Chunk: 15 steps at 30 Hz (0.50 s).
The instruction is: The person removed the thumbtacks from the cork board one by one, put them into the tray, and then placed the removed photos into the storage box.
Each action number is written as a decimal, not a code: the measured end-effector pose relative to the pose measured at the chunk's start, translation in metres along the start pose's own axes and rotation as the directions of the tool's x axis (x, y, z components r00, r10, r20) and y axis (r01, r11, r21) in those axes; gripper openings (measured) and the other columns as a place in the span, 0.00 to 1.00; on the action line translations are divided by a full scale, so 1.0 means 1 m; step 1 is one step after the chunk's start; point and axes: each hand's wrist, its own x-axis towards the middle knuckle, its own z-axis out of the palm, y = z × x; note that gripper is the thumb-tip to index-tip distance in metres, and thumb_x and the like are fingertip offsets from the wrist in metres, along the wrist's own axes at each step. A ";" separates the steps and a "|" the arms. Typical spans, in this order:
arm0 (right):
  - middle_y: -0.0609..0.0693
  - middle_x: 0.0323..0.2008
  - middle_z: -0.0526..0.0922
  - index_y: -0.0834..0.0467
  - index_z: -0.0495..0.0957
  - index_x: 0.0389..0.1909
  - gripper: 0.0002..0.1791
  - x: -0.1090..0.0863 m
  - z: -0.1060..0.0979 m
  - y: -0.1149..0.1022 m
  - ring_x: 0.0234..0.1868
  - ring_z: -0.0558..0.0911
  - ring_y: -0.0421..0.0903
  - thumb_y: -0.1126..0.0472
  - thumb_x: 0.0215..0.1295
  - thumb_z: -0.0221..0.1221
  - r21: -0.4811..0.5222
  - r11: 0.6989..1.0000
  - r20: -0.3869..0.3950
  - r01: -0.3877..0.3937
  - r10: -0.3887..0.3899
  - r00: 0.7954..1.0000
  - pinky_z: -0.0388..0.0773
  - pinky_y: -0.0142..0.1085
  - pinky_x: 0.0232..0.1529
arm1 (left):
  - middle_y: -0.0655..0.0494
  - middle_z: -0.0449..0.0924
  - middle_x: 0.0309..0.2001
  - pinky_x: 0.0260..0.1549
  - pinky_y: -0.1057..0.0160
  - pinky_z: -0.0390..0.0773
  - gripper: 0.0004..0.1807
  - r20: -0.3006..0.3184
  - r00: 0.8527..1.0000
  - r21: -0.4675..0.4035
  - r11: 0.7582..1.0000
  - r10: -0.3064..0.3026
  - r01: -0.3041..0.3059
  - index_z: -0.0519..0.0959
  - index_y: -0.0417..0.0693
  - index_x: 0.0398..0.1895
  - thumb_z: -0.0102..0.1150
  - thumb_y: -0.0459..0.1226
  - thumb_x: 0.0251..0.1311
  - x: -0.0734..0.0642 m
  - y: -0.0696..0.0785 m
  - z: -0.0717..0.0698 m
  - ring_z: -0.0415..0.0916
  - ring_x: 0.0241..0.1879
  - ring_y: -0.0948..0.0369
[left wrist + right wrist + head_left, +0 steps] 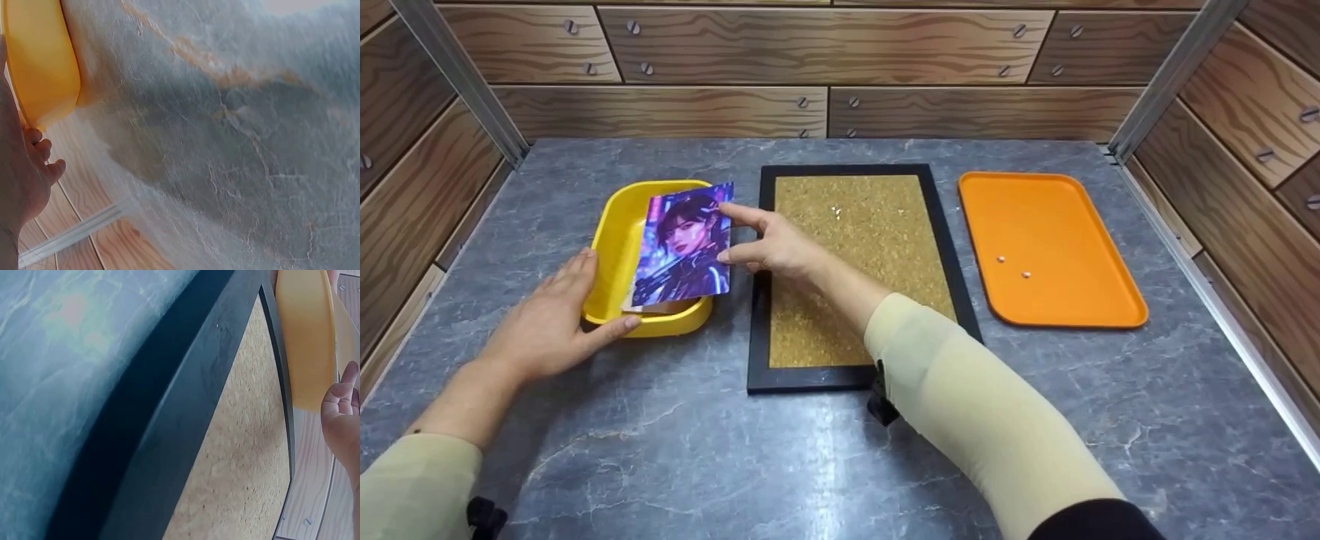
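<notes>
A picture card [682, 244] printed with a purple and blue figure leans over the yellow bin [611, 255], its right edge sticking out past the rim. My right hand [776, 244] pinches that right edge, index finger and thumb spread apart along it. Beneath the card, the edge of another card or paper shows at the bin's near end. My left hand [547, 322] rests against the bin's left side with fairly straight fingers, its thumb on the near rim. In the left wrist view part of the left hand [28, 174] appears beside the bin [45, 62].
A cork board [847, 322] in a black frame lies mid-table, under my right forearm, with a few small shiny bits [836, 213] on it. To the right, an orange tray [1057, 247] holds two small whitish pieces [1026, 275]. Wood-patterned walls [825, 45] surround the table.
</notes>
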 end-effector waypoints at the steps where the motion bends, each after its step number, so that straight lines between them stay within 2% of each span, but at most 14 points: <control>1: 0.56 0.68 0.76 0.55 0.64 0.82 0.45 0.001 0.001 0.000 0.32 0.80 0.41 0.73 0.65 0.69 -0.001 1.000 0.002 -0.001 0.001 1.000 0.80 0.33 0.34 | 0.32 0.38 0.84 0.75 0.27 0.48 0.64 0.004 1.000 0.001 1.000 -0.001 0.001 0.37 0.34 0.85 0.49 0.72 0.70 0.000 0.000 0.000 0.43 0.80 0.30; 8: 0.56 0.67 0.76 0.55 0.65 0.82 0.44 0.005 0.005 0.002 0.28 0.75 0.40 0.72 0.66 0.69 -0.015 1.000 0.015 -0.002 0.002 1.000 0.76 0.35 0.34 | 0.33 0.36 0.85 0.75 0.27 0.48 0.63 0.017 1.000 0.004 1.000 -0.004 0.004 0.36 0.35 0.85 0.48 0.72 0.70 0.000 0.000 0.000 0.43 0.81 0.30; 15: 0.54 0.69 0.75 0.53 0.66 0.81 0.45 0.007 0.009 0.003 0.29 0.77 0.41 0.71 0.65 0.71 -0.020 1.000 0.012 -0.018 0.018 1.000 0.75 0.35 0.35 | 0.32 0.37 0.84 0.75 0.27 0.48 0.63 0.006 1.000 0.006 1.000 0.006 -0.006 0.37 0.34 0.85 0.49 0.71 0.71 -0.001 -0.001 0.000 0.43 0.81 0.30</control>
